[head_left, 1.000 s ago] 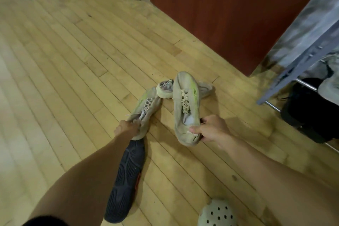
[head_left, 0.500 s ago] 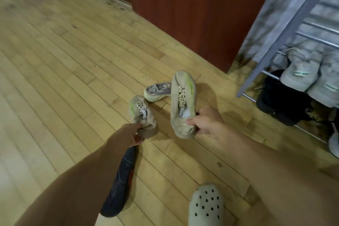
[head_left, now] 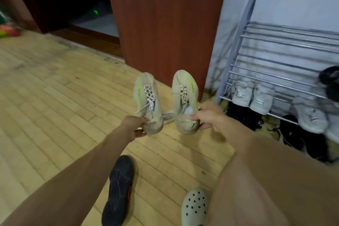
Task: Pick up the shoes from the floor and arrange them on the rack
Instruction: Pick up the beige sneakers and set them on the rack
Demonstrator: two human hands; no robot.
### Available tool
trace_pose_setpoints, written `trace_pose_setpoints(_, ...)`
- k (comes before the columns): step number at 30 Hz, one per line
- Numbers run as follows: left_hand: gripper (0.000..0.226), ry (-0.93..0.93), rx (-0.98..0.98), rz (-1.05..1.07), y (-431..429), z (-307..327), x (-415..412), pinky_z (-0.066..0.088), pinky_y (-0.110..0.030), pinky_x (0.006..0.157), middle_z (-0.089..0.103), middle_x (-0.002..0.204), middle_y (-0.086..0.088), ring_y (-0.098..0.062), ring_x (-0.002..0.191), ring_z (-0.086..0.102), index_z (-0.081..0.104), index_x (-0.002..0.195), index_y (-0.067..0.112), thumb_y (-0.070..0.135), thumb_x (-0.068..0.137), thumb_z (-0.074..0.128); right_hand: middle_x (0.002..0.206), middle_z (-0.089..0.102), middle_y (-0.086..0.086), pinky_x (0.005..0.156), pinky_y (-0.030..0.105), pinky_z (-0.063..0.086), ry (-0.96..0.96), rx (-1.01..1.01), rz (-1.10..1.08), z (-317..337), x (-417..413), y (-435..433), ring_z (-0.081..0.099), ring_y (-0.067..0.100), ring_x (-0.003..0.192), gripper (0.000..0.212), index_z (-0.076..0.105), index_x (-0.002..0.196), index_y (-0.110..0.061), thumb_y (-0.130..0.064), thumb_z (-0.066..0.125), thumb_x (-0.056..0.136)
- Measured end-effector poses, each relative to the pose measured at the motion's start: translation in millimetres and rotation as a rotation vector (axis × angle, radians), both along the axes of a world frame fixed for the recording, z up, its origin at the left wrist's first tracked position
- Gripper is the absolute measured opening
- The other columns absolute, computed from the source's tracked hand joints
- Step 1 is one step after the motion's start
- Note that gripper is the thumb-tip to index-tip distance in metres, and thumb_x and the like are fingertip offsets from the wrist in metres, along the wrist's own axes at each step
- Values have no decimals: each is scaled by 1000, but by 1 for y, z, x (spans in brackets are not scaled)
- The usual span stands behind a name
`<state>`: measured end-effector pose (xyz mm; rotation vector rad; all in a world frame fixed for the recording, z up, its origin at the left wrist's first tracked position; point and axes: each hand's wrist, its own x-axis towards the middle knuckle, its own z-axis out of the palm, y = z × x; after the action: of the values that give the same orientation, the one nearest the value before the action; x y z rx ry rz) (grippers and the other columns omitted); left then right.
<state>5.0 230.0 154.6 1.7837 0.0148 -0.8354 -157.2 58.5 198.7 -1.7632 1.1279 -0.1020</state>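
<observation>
We've now got both sneakers off the floor: our left hand pinches the left sneaker by its heel, and our right hand pinches the right sneaker. The rack (partly filled) has come into view, so placing them looks next.

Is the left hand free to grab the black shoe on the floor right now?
Probably not: the left hand grips a beige sneaker by its heel; nothing else blocks the black shoe.
</observation>
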Motion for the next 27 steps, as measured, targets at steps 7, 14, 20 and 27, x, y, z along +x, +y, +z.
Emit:
trace_pose_setpoints(7,12,-56,-82,-264,-73,52,-55,56,-35,59,59,77,-12,-27,65,59,58,78,4,5,82,70,101,66,12,78,41,60,-158,46,-252,42,-82,-44,68,29,96,32,65,104,-1,-6,80,76)
trace_pose_setpoints(14,13,-130,-88,-431,-162,63,-104,55,-39,63,62,81,-15,-27,65,60,61,83,0,4,80,72,103,68,13,67,38,61,-218,21,-416,47,-148,-118,68,28,95,37,66,110,-1,-5,79,76)
trace_pose_setpoints(20,13,-183,-81,-528,-245,63,-121,57,-34,57,67,80,-13,-25,64,64,67,83,1,10,79,76,96,73,18,74,44,62,-206,-19,-469,42,-169,-201,73,31,80,31,69,99,6,-7,81,74)
trace_pose_setpoints(27,27,-210,-95,-572,-358,69,-116,58,-32,52,67,82,-13,-23,63,64,67,100,-5,10,80,75,105,71,18,72,48,62,-308,59,-536,28,-150,-292,72,34,90,34,67,102,3,-8,81,74)
